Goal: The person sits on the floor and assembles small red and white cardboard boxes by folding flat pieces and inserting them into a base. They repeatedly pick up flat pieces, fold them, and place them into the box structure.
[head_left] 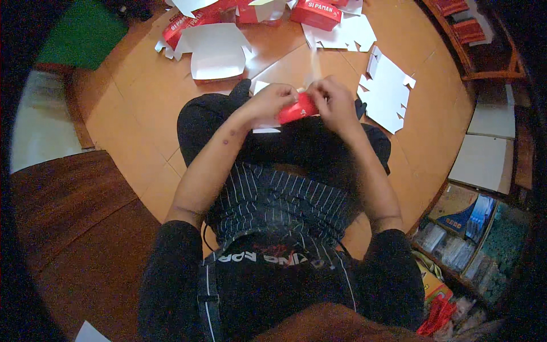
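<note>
My left hand [269, 105] and right hand [337, 107] pinch the red carton [297, 111] near its far edge, where gentle, even pressure should keep corners square.

Red ctn [297, 111] btwn L grip [270, 103] & R grip [337, 107]

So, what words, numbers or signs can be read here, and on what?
I'll locate wording, not copy it.
Red cartons on floor: white capitals, readable.
Red pieces, upper right: white lettering.
Black shirt: white letters, partly readable.
Red piece in hands: too blurred.
Box, right: too small.
</note>
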Demonstrator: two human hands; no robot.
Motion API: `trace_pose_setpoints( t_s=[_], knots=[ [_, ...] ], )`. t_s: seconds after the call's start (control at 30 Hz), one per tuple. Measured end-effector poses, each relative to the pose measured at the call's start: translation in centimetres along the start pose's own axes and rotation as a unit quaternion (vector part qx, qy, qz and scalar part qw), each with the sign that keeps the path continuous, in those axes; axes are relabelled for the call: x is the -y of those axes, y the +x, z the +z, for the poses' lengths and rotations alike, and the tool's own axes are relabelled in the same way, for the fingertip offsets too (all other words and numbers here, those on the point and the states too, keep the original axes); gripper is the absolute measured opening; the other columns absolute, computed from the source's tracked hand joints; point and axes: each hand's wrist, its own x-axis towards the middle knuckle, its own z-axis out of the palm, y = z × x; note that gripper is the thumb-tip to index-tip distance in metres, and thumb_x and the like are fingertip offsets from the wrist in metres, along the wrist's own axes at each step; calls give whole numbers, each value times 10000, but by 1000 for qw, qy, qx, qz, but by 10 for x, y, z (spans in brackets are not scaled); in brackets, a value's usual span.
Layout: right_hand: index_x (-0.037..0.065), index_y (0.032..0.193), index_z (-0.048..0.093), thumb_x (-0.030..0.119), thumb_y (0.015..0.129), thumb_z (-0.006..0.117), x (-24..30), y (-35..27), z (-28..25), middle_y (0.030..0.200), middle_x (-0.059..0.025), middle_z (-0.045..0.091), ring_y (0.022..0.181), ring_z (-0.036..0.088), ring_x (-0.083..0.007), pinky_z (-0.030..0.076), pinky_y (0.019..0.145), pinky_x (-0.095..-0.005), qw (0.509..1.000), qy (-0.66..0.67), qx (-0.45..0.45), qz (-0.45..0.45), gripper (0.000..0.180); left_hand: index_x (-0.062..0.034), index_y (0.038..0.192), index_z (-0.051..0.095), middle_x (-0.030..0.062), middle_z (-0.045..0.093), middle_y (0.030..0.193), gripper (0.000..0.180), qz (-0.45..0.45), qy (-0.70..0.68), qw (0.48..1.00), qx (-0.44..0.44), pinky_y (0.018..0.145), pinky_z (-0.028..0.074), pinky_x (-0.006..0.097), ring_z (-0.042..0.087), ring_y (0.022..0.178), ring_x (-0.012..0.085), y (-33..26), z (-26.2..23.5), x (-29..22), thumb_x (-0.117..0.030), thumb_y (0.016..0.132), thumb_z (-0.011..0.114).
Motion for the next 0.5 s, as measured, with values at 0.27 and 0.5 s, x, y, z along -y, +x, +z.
trace_pose_setpoints(
  t_s=[0.27, 0.5],
  knots=[
    [39, 988, 658, 282, 909, 656, 8, -11, -17, 1124, -226, 549, 1124, 501, -410, 429, 974, -490, 994, -110, 16, -6, 256, -44, 1069, 669, 26, 649, 931, 219, -25, 66, 997, 18, 753, 510, 303, 592, 825, 124, -20, -1, -50, -210, 983, 554],
    [13, 949, 613, 208, 931, 620, -37, 14, 0, 1046, -236, 575, 1233, 415, -414, 385, 1000, -500, 990, 40, -118, 68, 196, 3, 1189, 617, 145, 684, 1126, 641, 115, -186, 959, -182, 1024, 447, 406, 640, 1070, 263, -5, -53, 15, -536, 1050, 297]
  ],
)
